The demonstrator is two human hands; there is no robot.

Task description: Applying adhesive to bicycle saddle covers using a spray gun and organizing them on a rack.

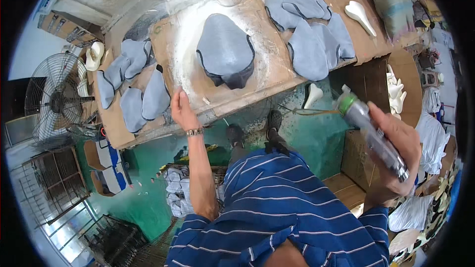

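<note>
A grey shoe-upper piece with a dark edge lies on a white-dusted cardboard sheet on the bench. My left hand rests flat on the near edge of that sheet, fingers apart, holding nothing, a band on the wrist. My right hand is raised to the right, off the bench, gripping a grey metal spray gun with a green collar; its nozzle points up and left toward the bench.
More grey upper pieces lie in a pile at the back right and at the left. A white shoe last lies on cardboard. A standing fan is at left; a box of white lasts at right.
</note>
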